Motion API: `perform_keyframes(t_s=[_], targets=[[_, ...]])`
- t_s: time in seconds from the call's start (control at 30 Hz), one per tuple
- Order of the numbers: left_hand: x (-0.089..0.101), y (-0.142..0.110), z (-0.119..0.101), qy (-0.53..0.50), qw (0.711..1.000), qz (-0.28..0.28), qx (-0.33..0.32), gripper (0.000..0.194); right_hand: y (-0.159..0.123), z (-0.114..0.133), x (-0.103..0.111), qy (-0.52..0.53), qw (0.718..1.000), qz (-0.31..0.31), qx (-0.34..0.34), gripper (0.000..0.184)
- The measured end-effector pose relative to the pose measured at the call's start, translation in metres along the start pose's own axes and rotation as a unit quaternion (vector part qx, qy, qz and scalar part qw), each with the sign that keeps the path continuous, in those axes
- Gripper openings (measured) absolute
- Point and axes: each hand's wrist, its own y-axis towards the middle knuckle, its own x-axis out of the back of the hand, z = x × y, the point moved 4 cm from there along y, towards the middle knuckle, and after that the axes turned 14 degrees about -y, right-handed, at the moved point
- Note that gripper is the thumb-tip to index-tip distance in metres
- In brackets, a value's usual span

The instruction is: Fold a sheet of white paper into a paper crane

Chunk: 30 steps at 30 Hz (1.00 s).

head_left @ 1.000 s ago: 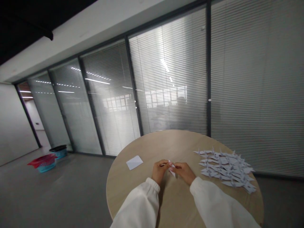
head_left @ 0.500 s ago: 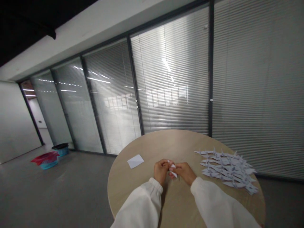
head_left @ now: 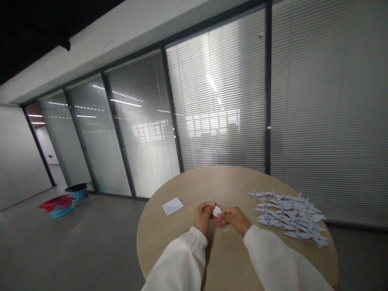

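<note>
Round wooden desk before a glazed partition with slatted blinds; red-topped blue tub and black-rimmed blue bin on grey floor.

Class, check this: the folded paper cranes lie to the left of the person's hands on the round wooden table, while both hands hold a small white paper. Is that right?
No: the paper cranes lie right of the left hand and right hand, as the head view shows; both hold the small white paper.
</note>
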Motion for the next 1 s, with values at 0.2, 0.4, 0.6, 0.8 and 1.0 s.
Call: perform_keyframes(t_s=[0.2, 0.4, 0.6, 0.8, 1.0], targets=[[0.003, 0.001, -0.002, 0.001, 1.0, -0.028, -0.007, 0.037, -0.002, 0.004, 0.002, -0.001, 1.0, 0.006, 0.004, 0.039], [0.003, 0.001, -0.004, -0.03, 0.999, -0.031, 0.003, 0.042, -0.002, 0.003, 0.005, -0.017, 0.999, -0.028, 0.006, 0.044], [0.004, 0.006, 0.002, -0.064, 0.997, -0.03, 0.038, 0.047, 0.001, 0.0, 0.012, -0.032, 0.996, -0.075, 0.021, 0.046], [0.004, 0.005, 0.002, -0.066, 0.996, -0.03, 0.055, 0.045, -0.002, 0.005, 0.022, -0.05, 0.989, -0.14, 0.017, 0.042], [0.001, 0.001, -0.002, -0.072, 0.996, -0.033, 0.035, 0.041, -0.006, 0.014, 0.025, -0.098, 0.98, -0.168, 0.05, 0.036]])
